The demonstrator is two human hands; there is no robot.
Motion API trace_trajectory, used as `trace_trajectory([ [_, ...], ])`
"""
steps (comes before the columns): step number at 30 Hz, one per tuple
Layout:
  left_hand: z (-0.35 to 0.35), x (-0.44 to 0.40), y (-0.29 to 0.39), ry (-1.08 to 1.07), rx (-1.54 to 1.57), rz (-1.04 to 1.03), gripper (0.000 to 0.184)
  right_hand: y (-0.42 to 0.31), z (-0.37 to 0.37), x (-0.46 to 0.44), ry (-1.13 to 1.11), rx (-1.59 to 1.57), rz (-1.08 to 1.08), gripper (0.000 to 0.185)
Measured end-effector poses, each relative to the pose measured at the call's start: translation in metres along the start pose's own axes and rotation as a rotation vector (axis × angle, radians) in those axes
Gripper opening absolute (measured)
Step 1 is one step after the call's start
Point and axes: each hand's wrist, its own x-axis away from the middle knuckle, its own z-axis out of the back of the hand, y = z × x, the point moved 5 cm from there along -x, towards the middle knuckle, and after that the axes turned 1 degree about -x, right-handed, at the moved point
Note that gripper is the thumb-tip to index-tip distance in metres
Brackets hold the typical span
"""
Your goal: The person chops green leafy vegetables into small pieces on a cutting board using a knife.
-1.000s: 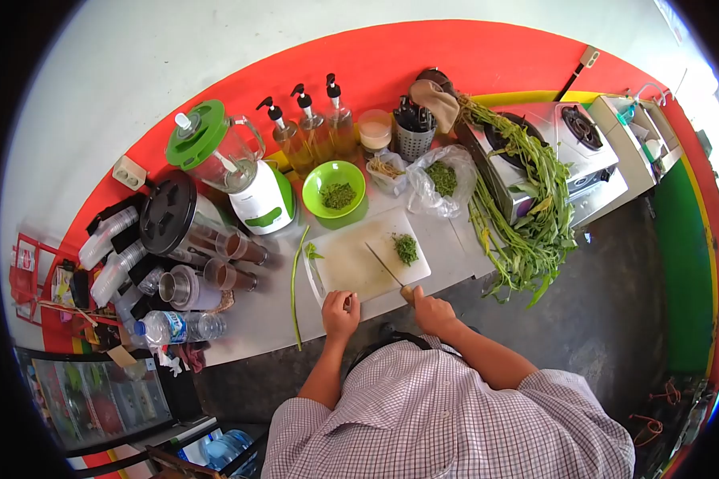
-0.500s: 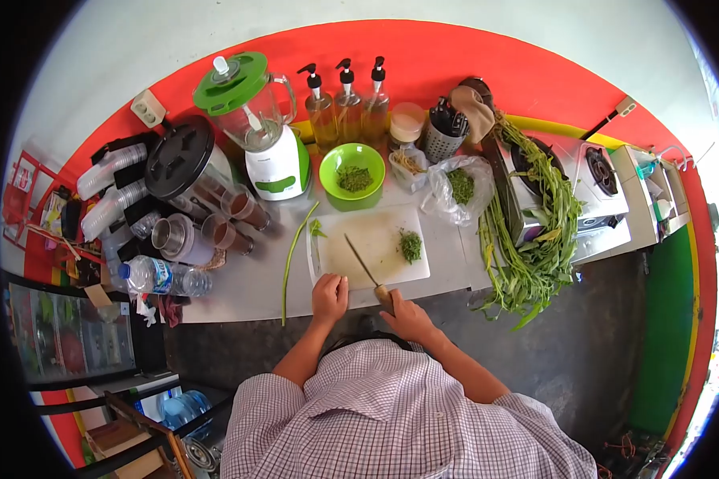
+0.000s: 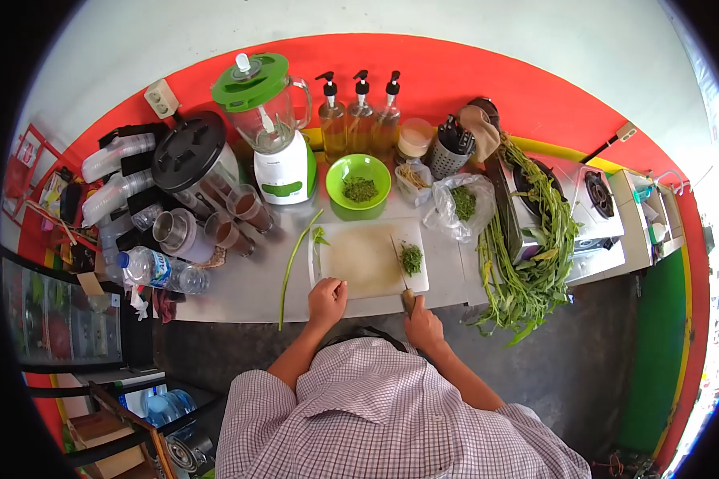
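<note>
My right hand (image 3: 424, 326) is wrapped round the handle of a knife (image 3: 408, 298), whose blade lies over the right part of the white cutting board (image 3: 363, 254), at the left side of a pile of chopped greens (image 3: 411, 259). My left hand (image 3: 327, 301) rests closed at the board's lower left edge; whatever its curled fingers hold, if anything, is hidden. A small leafy sprig (image 3: 319, 235) lies on the board's upper left. Left of the board is a long green stem (image 3: 293, 267). Behind the board, a green bowl (image 3: 358, 183) holds chopped greens.
A blender (image 3: 284, 168), pump bottles (image 3: 360, 124) and a plastic bag of greens (image 3: 460, 207) stand along the back. Long leafy stalks (image 3: 535, 267) hang over the stove (image 3: 585, 209) at right. Cups (image 3: 230, 235) and a water bottle (image 3: 161, 271) are at left.
My right hand has moved right with the knife, and the blade has swung from the board's middle to beside the chopped greens. My left hand stays near the board's lower left. The camera view has shifted.
</note>
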Motion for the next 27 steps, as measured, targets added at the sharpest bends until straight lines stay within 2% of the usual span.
trace_trajectory([
  [4, 0.009, -0.023, -0.018, 0.012, 0.119, 0.119, 0.018, -0.005, 0.019, 0.002, 0.098, -0.104, 0.023, 0.048],
  [6, 0.02, -0.038, -0.034, 0.183, 0.22, 0.248, 0.009, -0.001, 0.022, -0.002, 0.106, -0.13, 0.034, 0.049],
  [7, 0.022, -0.046, -0.036, 0.183, 0.216, 0.239, 0.009, 0.004, 0.024, -0.003, 0.109, -0.146, 0.038, 0.05],
  [9, 0.032, -0.057, -0.043, 0.353, 0.124, 0.194, 0.005, 0.013, 0.015, -0.004, 0.122, -0.126, 0.098, 0.051],
  [10, 0.031, -0.061, -0.05, 0.322, 0.096, 0.225, 0.013, 0.015, 0.013, -0.002, 0.113, -0.111, 0.107, 0.052],
  [11, 0.03, -0.063, -0.055, 0.33, 0.097, 0.225, 0.013, 0.016, 0.011, -0.002, 0.103, -0.095, 0.12, 0.053],
  [13, 0.028, -0.067, -0.06, 0.337, -0.197, 0.238, 0.018, 0.02, 0.006, -0.002, 0.099, -0.111, 0.128, 0.053],
  [14, 0.026, -0.067, -0.064, 0.346, -0.196, 0.247, 0.018, 0.024, 0.003, -0.001, 0.091, -0.132, 0.124, 0.052],
  [16, 0.016, -0.068, -0.079, 0.192, -0.185, 0.45, 0.018, 0.025, 0.004, 0.0, 0.097, -0.142, 0.133, 0.051],
  [19, 0.012, -0.071, -0.086, 0.135, -0.026, 0.547, 0.014, 0.028, 0.001, 0.001, 0.118, -0.168, 0.142, 0.048],
  [22, 0.017, -0.072, -0.077, 0.108, -0.043, 0.619, 0.013, 0.031, 0.0, 0.005, 0.145, -0.197, 0.172, 0.048],
  [27, 0.017, -0.06, -0.07, 0.132, -0.216, 0.543, 0.013, 0.03, -0.002, 0.009, 0.231, -0.298, 0.28, 0.05],
])
